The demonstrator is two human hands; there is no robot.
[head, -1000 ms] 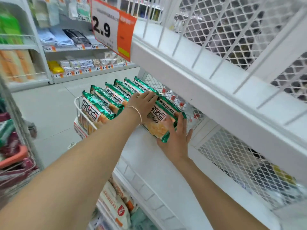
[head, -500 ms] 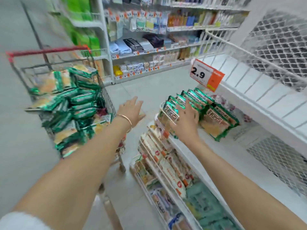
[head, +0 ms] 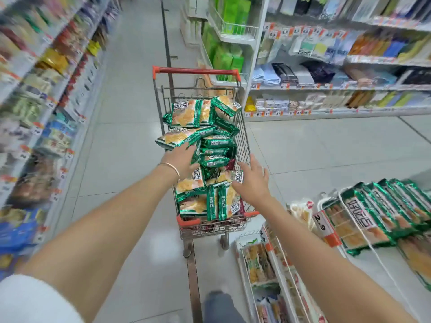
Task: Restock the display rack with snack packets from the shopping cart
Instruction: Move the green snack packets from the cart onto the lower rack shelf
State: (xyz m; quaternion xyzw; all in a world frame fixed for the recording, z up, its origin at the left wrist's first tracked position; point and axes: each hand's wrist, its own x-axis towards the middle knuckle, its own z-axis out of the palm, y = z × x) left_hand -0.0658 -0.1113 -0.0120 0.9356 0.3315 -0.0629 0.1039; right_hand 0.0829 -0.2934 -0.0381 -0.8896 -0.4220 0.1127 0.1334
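Since the left hand point(head: 180, 159) and right hand point(head: 253, 180) reach spread and empty over the cart point(head: 196, 71) at frame centre, I'd scoop several packets point(head: 217, 143) squarely between both palms.

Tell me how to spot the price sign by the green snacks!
Find the shopping cart with the red handle, then look right to the white display rack holding a row of green snack packets. The price sign hangs at the row's end nearest the cart. It is white and orange, reads 2.9, and is bigger than the shelf tags behind.
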